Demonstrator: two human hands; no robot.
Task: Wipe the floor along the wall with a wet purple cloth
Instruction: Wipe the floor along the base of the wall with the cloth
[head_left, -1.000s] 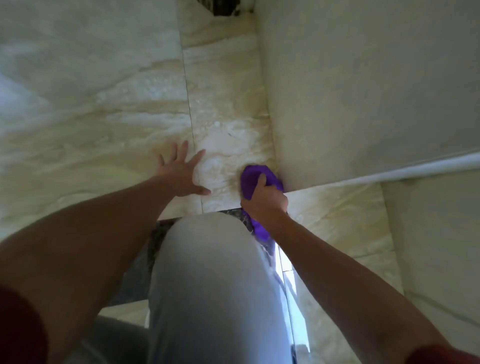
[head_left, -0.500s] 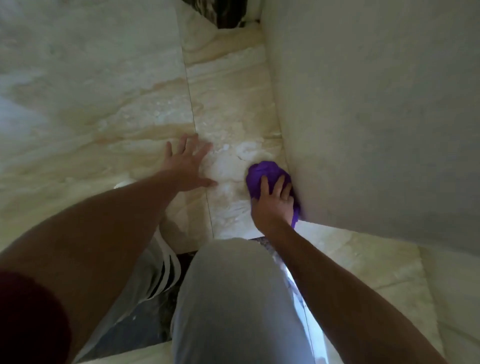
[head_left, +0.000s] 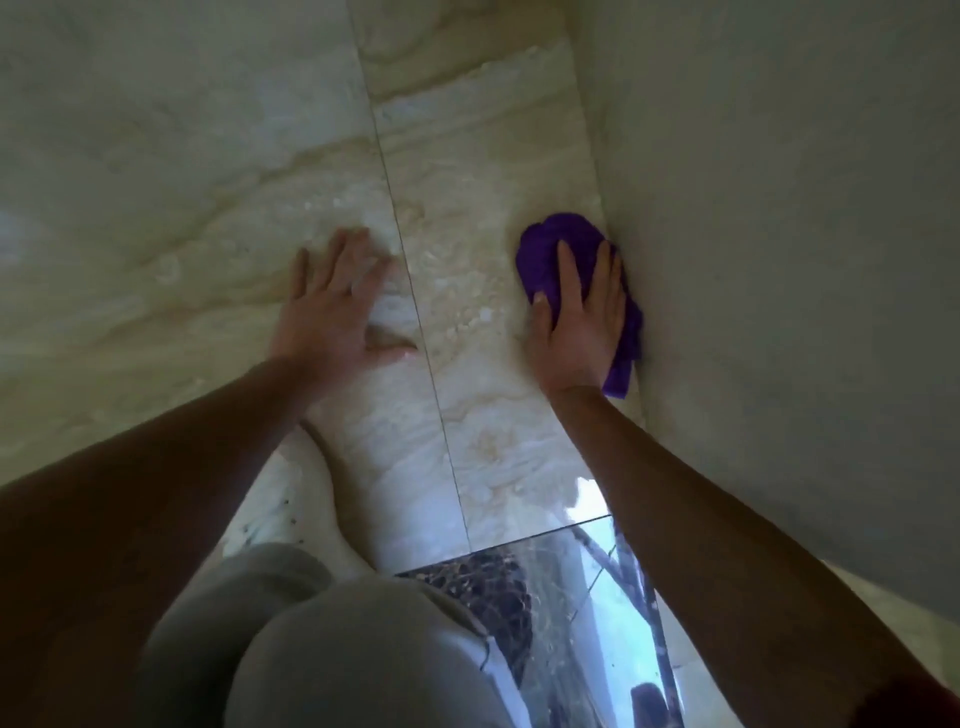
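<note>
Wiping mid-run: my right hand (head_left: 582, 317), fingers flat, presses purple cloth (head_left: 558, 244) on floor (head_left: 467, 171) touching wall (head_left: 779, 260). Left hand (head_left: 332, 306) spread flat, empty, bracing. Strip ahead probably undone; wet sheen too blurred to judge.

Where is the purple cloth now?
The cloth lies on the floor, right of centre, under the right hand, against the wall.

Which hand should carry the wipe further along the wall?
Right. The right hand already presses the purple cloth against the wall; the left hand lies flat on bare floor, likely bracing.
</note>
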